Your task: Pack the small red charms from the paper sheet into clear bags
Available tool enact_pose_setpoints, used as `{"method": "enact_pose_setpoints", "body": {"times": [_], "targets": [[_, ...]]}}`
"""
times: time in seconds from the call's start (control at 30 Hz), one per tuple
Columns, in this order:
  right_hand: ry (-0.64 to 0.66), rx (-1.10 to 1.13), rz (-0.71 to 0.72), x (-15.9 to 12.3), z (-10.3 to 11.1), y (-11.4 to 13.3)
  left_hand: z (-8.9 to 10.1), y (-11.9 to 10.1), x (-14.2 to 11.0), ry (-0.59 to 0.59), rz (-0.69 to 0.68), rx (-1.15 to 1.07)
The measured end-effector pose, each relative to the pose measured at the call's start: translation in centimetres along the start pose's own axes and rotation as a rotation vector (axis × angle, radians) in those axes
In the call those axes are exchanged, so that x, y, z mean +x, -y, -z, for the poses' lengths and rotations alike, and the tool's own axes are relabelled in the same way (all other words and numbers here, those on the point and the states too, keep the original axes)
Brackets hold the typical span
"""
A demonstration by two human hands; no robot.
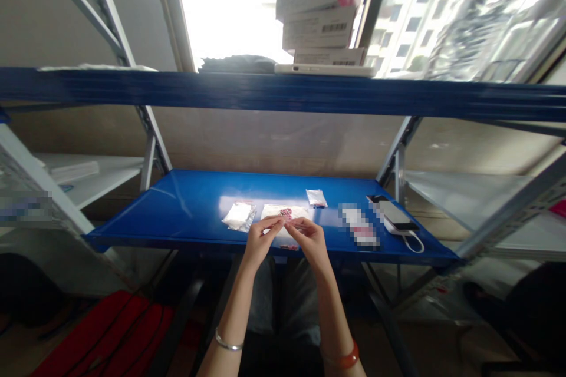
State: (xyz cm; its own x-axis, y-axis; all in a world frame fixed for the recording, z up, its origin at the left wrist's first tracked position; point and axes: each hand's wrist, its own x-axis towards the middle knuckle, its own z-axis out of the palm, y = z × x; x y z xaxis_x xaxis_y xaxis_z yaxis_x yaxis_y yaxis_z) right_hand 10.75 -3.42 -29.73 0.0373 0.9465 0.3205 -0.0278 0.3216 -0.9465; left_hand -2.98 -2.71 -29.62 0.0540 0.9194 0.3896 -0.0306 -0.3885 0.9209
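My left hand (262, 241) and my right hand (311, 240) are raised over the front of a blue metal shelf (177, 203), with their fingertips pinched close together. Just beyond the fingertips lies a white packet (275, 212) with a pinkish-red item (286, 214) on it. Whether the fingers grip something thin is hard to see. To the left of my left hand lies a clear bag of white material (239, 216). A small clear sachet (316, 198) lies further back, beyond my right hand.
A pixelated card (359, 225), a power bank (397, 215) with a white cable (414, 242), and a black phone (375, 199) lie on the right of the shelf. Metal uprights (154, 153) flank it. An upper blue beam (283, 91) carries stacked boxes (318, 12).
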Motion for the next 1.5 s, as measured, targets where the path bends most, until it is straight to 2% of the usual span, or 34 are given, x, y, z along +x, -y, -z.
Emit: {"method": "enact_pose_setpoints", "body": {"times": [0.13,0.3,0.6,0.8,0.9,1.03,1.17,1.5], "targets": [[0.043,0.032,0.011,-0.1,0.1,0.1,-0.1,-0.1,0.0,0.041,0.011,-0.016],[0.056,-0.004,0.053,-0.1,0.1,0.3,-0.2,0.1,0.1,0.009,0.024,0.04],[-0.031,-0.059,0.098,-0.1,0.4,-0.1,-0.8,0.1,0.0,-0.042,0.028,0.092],[-0.039,-0.116,0.075,-0.2,0.7,0.1,-0.7,0.6,0.0,-0.058,0.041,0.097],[0.004,-0.132,0.044,-0.4,0.9,0.5,-0.5,0.9,0.1,-0.089,0.069,0.054],[0.117,-0.144,0.027,-0.5,1.1,1.1,-0.1,0.6,0.2,-0.2,0.153,0.003],[0.13,-0.166,0.043,-0.5,1.1,1.3,0.2,0.1,0.2,-0.238,0.188,-0.02],[0.07,-0.244,-0.004,-0.4,2.8,0.8,-0.7,1.2,0.3,-0.178,0.224,-0.094]]}}
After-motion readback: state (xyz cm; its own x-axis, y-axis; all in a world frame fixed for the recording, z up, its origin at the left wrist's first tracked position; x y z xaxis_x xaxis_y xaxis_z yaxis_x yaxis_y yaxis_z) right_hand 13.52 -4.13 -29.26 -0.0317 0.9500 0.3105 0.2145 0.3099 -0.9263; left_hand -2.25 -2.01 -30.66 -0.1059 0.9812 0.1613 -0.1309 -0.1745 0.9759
